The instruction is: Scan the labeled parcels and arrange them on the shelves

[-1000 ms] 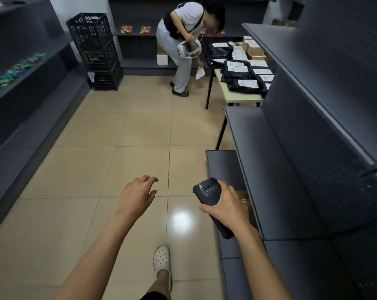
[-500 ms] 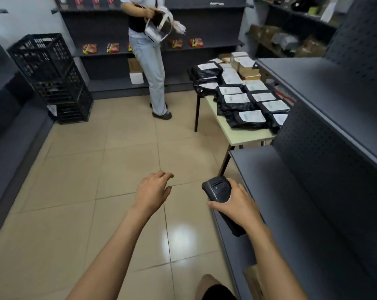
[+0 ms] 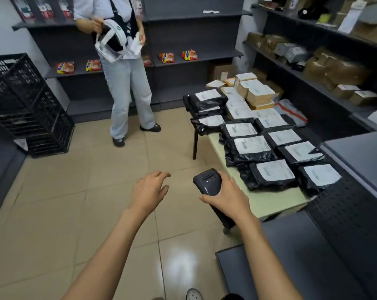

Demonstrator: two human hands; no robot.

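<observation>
Even, dim indoor light, glare on the floor tiles (image 3: 184, 264), wide-angle bending at blurred edges

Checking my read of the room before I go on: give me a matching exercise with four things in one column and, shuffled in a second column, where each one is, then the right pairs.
Things:
1. scanner
2. black bagged parcels
3. black crates
4. snack packets

Places:
A. stacked on the floor at the left
B. on the back wall shelf
C. gripped in the right hand
D. in rows on the table

Pairs: 1-C, 2-D, 3-A, 4-B. The left hand holds nothing, its fingers loosely spread.
</observation>
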